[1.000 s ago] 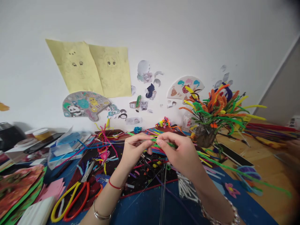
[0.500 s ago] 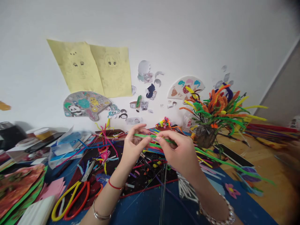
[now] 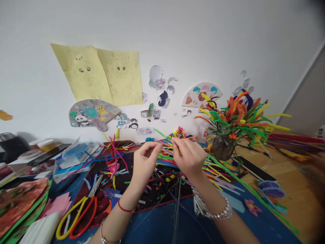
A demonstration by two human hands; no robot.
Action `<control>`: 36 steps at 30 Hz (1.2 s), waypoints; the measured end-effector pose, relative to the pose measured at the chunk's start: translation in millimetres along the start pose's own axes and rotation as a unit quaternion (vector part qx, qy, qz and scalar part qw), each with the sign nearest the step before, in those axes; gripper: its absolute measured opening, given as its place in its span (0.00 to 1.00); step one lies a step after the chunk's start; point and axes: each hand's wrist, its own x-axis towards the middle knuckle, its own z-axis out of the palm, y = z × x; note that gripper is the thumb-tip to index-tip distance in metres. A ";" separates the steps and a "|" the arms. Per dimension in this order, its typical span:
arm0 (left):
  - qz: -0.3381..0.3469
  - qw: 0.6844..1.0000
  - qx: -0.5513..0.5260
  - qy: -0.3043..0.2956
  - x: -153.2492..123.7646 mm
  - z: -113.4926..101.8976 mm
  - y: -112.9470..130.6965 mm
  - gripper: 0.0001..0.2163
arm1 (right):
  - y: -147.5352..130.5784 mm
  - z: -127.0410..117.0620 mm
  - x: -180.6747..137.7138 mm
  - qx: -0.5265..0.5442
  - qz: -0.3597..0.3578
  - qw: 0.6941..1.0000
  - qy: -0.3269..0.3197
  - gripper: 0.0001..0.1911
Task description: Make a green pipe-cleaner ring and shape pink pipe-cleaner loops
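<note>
My right hand (image 3: 190, 157) pinches a long green pipe cleaner (image 3: 243, 183). One short end sticks up to the left past the fingertips, and the long tail runs behind the hand, down to the right across the table. My left hand (image 3: 145, 162) is closed just to the left, thumb against the curled fingers; I cannot make out whether anything is in them. A small gap separates the two hands. Beneath and behind them lies a pile of many-coloured pipe cleaners (image 3: 166, 159) on a dark mat (image 3: 162, 200).
Scissors with yellow and red handles (image 3: 83, 217) lie at the front left. A vase (image 3: 222, 147) of pipe-cleaner stems stands at the right, near a phone (image 3: 254, 168). White sticks (image 3: 199, 203) lie by my right wrist. A pink flower (image 3: 252, 207) sits further right.
The green strand ran between both hands; now it shows only in my right hand, its short end pointing up. My right hand has turned, and the long tail has dropped lower at the right.
</note>
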 end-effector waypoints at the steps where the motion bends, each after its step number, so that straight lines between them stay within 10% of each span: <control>1: 0.006 1.000 0.006 -0.003 -1.4 0.7 1.1 0.05 | -0.5 0.3 -0.6 -0.003 -0.013 1.000 0.003 0.05; 22: -0.048 0.995 -0.083 0.032 0.0 2.1 -9.3 0.09 | -14.2 5.1 -7.0 0.033 -0.054 0.998 -0.026 0.05; 36: -0.199 0.939 -0.247 -0.136 12.6 -4.9 -7.3 0.08 | -10.0 -0.1 -2.2 0.070 -0.128 0.988 -0.056 0.06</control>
